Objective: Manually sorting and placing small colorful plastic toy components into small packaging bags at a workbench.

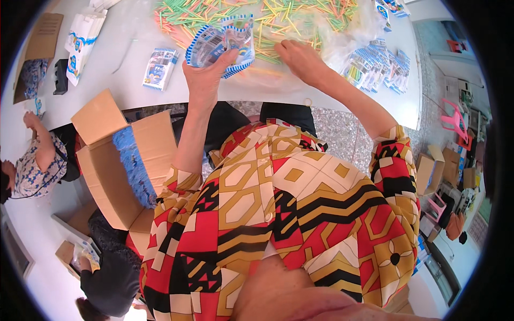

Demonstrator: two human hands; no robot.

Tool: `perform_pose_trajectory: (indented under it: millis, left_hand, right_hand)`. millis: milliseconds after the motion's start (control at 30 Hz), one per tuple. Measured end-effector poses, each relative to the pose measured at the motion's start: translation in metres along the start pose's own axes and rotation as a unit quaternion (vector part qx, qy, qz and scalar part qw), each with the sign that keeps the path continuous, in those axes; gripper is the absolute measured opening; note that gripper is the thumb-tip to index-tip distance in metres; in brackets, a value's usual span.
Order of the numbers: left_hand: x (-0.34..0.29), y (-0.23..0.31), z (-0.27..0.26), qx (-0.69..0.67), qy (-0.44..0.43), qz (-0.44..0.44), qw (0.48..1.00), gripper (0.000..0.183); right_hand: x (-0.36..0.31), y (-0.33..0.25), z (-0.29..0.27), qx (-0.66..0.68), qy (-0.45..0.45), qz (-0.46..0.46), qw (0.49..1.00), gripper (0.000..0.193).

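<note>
My left hand [206, 77] grips a clear plastic packet [208, 47] with blue-and-white striped edges, the thumb across its front. The packet's mouth gapes, and I cannot make out what is inside. My right hand [300, 60] reaches over the near edge of a wide pile of thin sticks [300, 13] in green, yellow and pink. Its fingers are curled together at the sticks, and their tips are hidden, so what they hold does not show. Both hands are over a white table [128, 109].
Filled packets [369, 67] lie heaped at right; another packet [159, 68] rests left of my left hand. An open cardboard box [107, 176] with blue packets stands below the table's left side. Two people [40, 160] work at left. A pink stool [455, 122] is far right.
</note>
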State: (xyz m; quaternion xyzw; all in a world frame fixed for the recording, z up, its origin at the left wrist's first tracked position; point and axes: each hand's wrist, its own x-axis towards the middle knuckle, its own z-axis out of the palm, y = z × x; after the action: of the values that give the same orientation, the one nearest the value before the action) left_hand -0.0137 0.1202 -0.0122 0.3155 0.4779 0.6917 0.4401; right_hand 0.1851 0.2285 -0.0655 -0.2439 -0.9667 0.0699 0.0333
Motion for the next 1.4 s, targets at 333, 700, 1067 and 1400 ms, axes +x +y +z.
perform_pose_trajectory:
  millis: [333,700,1067,1400]
  left_hand:
    - [-0.002,-0.006,0.0,0.03,-0.021,-0.012,0.999,0.031]
    - [-0.01,-0.005,0.005,0.057,-0.063,-0.035,0.996,0.03]
    - [-0.01,0.002,0.014,0.032,-0.082,-0.026,0.996,0.031]
    - [-0.006,-0.001,0.009,0.011,-0.06,-0.026,0.998,0.027]
  right_hand:
    - [-0.007,0.026,-0.031,0.302,0.157,0.064,0.938,0.024]
    - [0.023,-0.037,-0.161,0.633,0.142,0.084,0.757,0.01]
    - [0.063,-0.017,-0.111,0.429,0.36,-0.386,0.733,0.02]
    - [0.027,-0.025,-0.139,0.64,0.108,0.083,0.756,0.016]
